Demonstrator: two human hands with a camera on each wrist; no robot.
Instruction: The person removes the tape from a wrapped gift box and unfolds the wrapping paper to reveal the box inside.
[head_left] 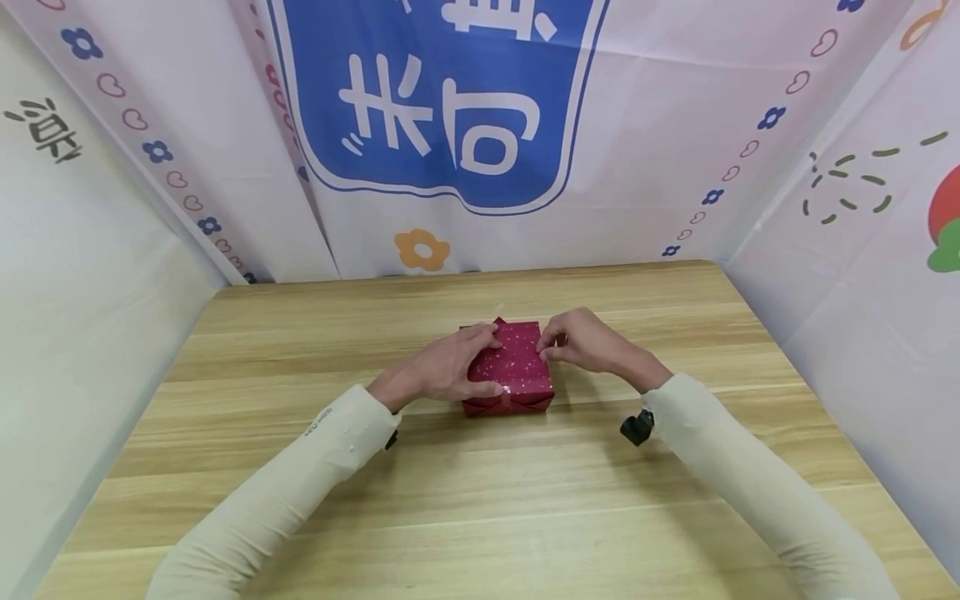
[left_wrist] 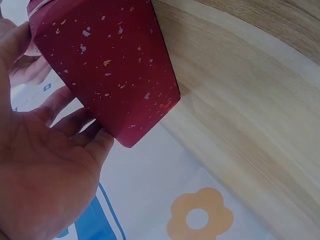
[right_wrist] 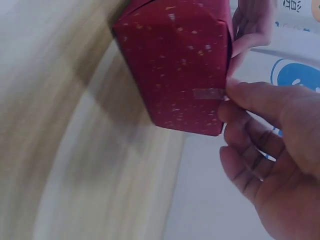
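A box wrapped in dark red speckled paper (head_left: 517,367) sits on the table. My left hand (head_left: 446,365) rests over its left side, with fingers spread on the top and the thumb by the near edge. In the left wrist view those fingertips touch the box's upper edge (left_wrist: 110,70). At the right edge, my right hand (head_left: 588,340) pinches with thumb and forefinger the end of a clear tape strip (right_wrist: 207,94), which lies on the box's right side. A small pointed paper flap (head_left: 500,320) sticks up at the back.
The wood-grain table (head_left: 480,517) is bounded by printed white cloth at the back (head_left: 525,242) and sides. A small black device (head_left: 637,427) is worn under the right wrist. Folded paper creases show on the box's near end.
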